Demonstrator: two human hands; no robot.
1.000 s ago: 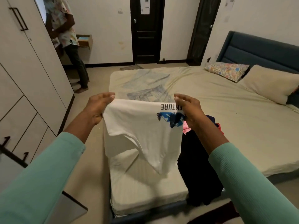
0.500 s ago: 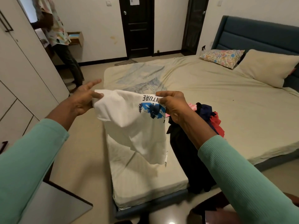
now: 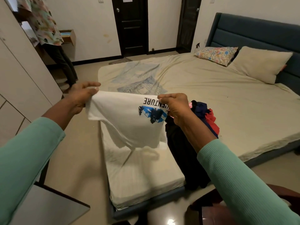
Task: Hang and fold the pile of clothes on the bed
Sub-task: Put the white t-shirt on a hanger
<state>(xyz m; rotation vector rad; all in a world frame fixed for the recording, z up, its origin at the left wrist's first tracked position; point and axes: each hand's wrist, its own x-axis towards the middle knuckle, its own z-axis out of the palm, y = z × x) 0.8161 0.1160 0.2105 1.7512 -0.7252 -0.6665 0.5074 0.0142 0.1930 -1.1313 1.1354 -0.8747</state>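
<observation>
I hold a white T-shirt (image 3: 123, 120) with a blue and black print up in the air over the foot corner of the bed (image 3: 211, 98). My left hand (image 3: 81, 96) pinches its left edge and my right hand (image 3: 174, 106) grips its right edge beside the upside-down lettering. The shirt hangs loose below my hands. Just right of my right hand a pile of clothes (image 3: 203, 117) in black, navy, red and pink lies on the bed, with a black garment (image 3: 185, 159) drooping over the mattress edge.
White wardrobe doors (image 3: 21, 75) line the left side. A person (image 3: 48, 38) in a patterned shirt stands at the far left by a small shelf. Two pillows (image 3: 240, 60) lie against the blue headboard. Dark doors stand in the far wall. A grey surface (image 3: 45, 208) sits near my left elbow.
My left hand closed from spread fingers to a pinch on the shirt's edge. The shirt is stretched wider between my hands and its lower part swung up.
</observation>
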